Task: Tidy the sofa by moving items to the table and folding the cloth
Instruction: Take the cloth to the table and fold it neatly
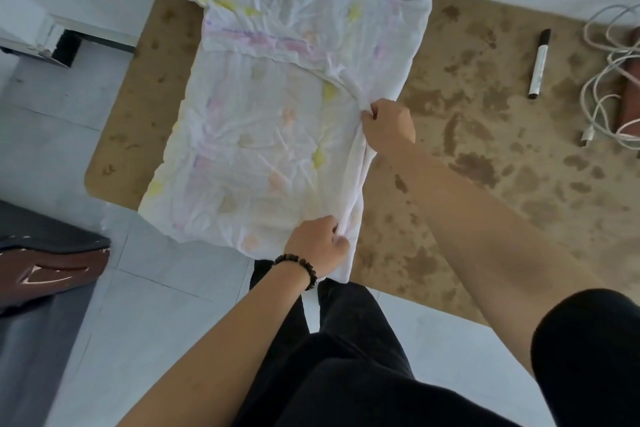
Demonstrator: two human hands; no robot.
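**Figure.** Folding the cloth on the worktop, head view. The cloth (263, 121), white with a faint pink and yellow print, lies spread and creased on the left part of the brown mottled worktop (485, 177). Its near edge hangs over the worktop's rim, and a layer already lies doubled across its far portion. The left hand (317, 246), with a beaded bracelet (298, 265) at the wrist, pinches the cloth's near right corner, fingers curled on the fabric. The right hand (388, 125) pinches the same right-hand edge farther up, where the fabric bunches into a ridge. Both hands thus hold one long edge, and the step in hand appears to be carrying that edge across to the left to halve the width.

To do it well, raise the two grips together and level, with the edge taut between them. A slack span would let the ridge by the right hand travel into the fold. Bring the edge over until it meets the left edge and match the corners before letting go. Then smooth outward from the fold line, since the surface is heavily wrinkled. The overhanging near edge is likely to drag the thin fabric downward, so drawing the cloth farther onto the worktop first would help. A marker (539, 64) and a coiled white cable (604, 55) lie well apart to the right, outside the fold's path.
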